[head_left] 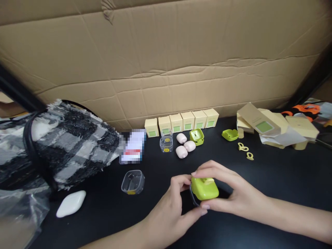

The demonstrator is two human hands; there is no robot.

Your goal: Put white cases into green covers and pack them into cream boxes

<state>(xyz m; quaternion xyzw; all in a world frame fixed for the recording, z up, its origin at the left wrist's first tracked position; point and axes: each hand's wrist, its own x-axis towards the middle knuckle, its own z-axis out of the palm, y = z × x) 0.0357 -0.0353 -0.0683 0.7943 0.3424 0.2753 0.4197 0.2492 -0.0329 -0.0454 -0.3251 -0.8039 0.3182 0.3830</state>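
Observation:
My right hand (230,188) grips a glossy green rounded-square cover (206,192) with a pale yellow loop on its top, thumb on the near edge and fingers on the far edge. Under it sits a clear plastic cup (193,197), mostly hidden by the cover. My left hand (178,204) is curled round the left side of that cup, its thumb at the near side close to my right thumb. To the left, another clear square cup (133,182) with a yellow sticker stands apart on the black table (103,214).
Several small cream boxes (175,123) line the cardboard wall. Before them are stacked clear cups (166,143), three pale pink rounded pieces (182,152), a green shell (197,137), another green piece (230,135) and yellow loops (243,147). Opened boxes (272,128), a checked bag (85,138), a phone (133,147) and a white object (71,204) flank them.

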